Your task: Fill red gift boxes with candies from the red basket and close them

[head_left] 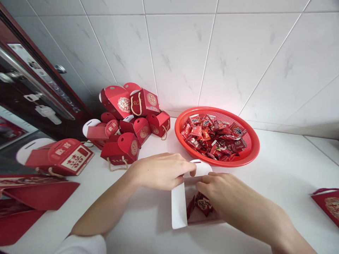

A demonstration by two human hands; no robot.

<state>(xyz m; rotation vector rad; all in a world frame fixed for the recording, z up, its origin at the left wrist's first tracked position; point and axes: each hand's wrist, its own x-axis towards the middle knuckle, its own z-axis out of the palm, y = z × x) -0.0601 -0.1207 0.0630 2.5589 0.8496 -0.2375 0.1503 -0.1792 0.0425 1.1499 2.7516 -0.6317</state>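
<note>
An opened gift box (178, 204) stands on the white table with its white inner flaps raised. My left hand (164, 172) is closed at the far left corner, its curled fingers on the rounded back flap (202, 168). My right hand (221, 192) reaches over the box's right side, fingers bent and pressed together near the back wall; its thumb and whatever it pinches are hidden. Inside the box lie red-wrapped candies (203, 204), partly covered by the right hand. Just behind, a red plastic basket (251, 155) holds many similar wrapped candies (212, 135).
Several red gift boxes (120, 146) with rope handles are piled at the back left. Another box (66, 158) and red packaging (53, 197) lie nearer left. A red pouch-like item (328, 204) sits at the right edge. A tiled wall (180, 53) bounds the table; a door with keys (47, 113) stands left.
</note>
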